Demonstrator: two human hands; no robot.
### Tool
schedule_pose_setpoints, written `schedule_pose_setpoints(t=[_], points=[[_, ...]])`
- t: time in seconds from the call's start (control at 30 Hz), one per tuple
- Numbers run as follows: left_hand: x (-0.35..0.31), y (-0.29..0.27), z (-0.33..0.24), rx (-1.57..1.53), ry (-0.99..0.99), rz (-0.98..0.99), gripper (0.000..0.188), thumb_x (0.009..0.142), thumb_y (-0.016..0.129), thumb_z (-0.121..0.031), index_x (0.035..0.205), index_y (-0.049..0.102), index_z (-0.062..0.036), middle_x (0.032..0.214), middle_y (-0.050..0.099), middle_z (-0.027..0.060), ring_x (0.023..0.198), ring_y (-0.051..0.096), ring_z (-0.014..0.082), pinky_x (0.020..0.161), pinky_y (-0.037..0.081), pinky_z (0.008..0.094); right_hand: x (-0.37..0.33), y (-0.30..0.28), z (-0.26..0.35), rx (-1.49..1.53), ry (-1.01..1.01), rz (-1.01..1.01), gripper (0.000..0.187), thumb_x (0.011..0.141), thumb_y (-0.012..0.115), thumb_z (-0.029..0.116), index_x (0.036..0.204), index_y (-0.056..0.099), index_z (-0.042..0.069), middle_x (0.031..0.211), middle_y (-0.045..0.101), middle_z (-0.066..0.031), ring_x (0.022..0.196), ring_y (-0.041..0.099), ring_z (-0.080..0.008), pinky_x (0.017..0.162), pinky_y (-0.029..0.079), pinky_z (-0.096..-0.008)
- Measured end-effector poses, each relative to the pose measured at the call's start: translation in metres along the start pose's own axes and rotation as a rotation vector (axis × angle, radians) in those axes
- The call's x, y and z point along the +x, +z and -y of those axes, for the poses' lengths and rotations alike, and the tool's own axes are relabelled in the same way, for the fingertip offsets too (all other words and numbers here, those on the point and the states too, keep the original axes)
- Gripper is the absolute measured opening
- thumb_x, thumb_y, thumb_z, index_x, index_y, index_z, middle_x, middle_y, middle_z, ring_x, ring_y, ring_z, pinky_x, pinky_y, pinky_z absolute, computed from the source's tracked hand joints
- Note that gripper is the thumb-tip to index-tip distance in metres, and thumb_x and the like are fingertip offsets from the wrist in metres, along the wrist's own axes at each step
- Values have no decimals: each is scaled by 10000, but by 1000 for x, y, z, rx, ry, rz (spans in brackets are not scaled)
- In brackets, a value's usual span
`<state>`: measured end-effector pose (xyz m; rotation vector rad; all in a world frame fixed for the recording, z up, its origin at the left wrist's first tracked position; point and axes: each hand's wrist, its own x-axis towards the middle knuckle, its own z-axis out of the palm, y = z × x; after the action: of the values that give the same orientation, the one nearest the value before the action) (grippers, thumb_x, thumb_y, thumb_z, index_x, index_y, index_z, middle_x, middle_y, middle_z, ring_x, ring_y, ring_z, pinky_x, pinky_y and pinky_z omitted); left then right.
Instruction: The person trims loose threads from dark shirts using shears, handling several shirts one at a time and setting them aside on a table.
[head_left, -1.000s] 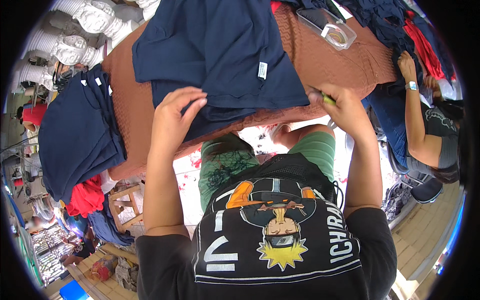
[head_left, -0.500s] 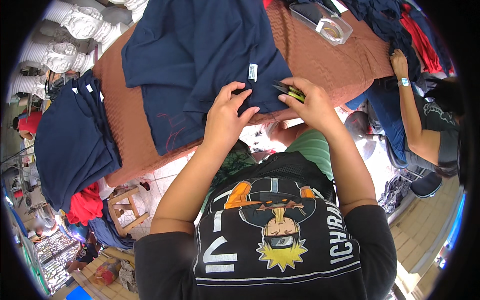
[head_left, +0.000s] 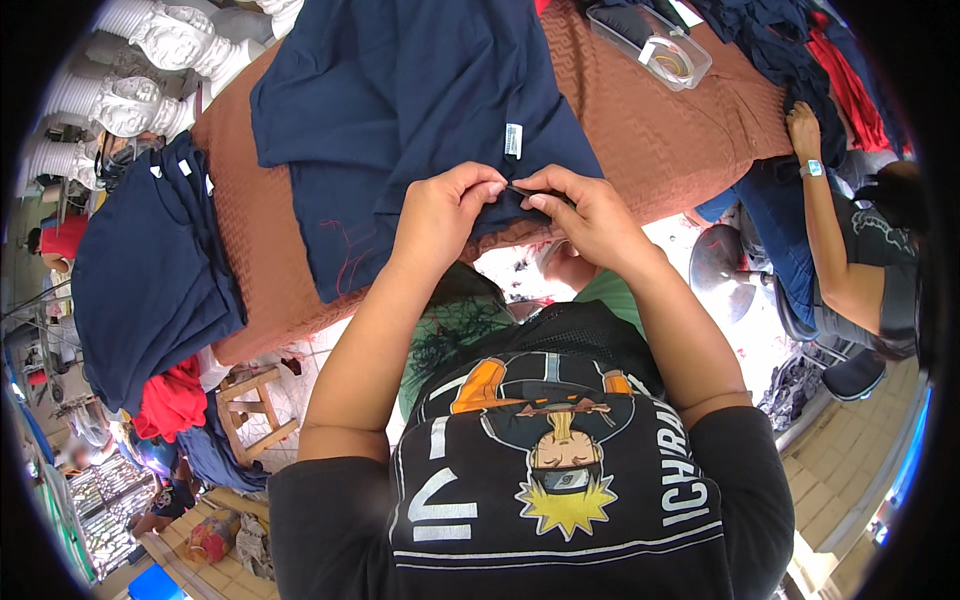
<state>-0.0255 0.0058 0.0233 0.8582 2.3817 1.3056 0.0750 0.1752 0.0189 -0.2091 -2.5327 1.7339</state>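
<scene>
**Layout: table + surroundings**

Table spans upr frame, L to R. Spread garment on it, upr ctr; label on garment, just above hands. L hand + R hand side by side over garment's lwr edge, frame ctr; small tool in R hand, btw the two. Garment pile at table's L edge; cloth bundle below it, stool R of bundle. Box on table, upr R of garment. Co-worker at R edge.

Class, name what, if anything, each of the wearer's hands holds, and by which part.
The right hand holds a slim, dark, pointed tool by the end hidden inside its grip; whether the left hand pinches anything cannot be told.
</scene>
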Motion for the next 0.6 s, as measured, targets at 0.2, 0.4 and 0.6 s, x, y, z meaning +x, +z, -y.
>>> schedule_pose_setpoints(t=[0.2,0.4,0.6], points=[[3,2,9,-58,-10,19,132,909,624,-99,973,667,9,836,710,56,775,666,99,705,510,236,2,2,-5,-104,-63,-16,198,903,606,148,1075,648,60,972,691,-155,918,664,-319,786,504,-385],[-6,2,-3,61,-17,-7,124,887,651,-91,979,672,-10,894,722,116,822,683,127,762,516,272,-1,7,6,-272,-156,-46,181,894,602,158,1052,621,72,935,676,-166,900,641,-356,752,492,-432],[-17,-35,-19,-275,400,339,167,849,661,-94,725,664,19,875,603,82,703,558,102,641,450,253,-9,-13,15,-310,-155,-137,182,906,591,168,1060,603,74,994,670,-162,932,636,-356,762,493,-434]])
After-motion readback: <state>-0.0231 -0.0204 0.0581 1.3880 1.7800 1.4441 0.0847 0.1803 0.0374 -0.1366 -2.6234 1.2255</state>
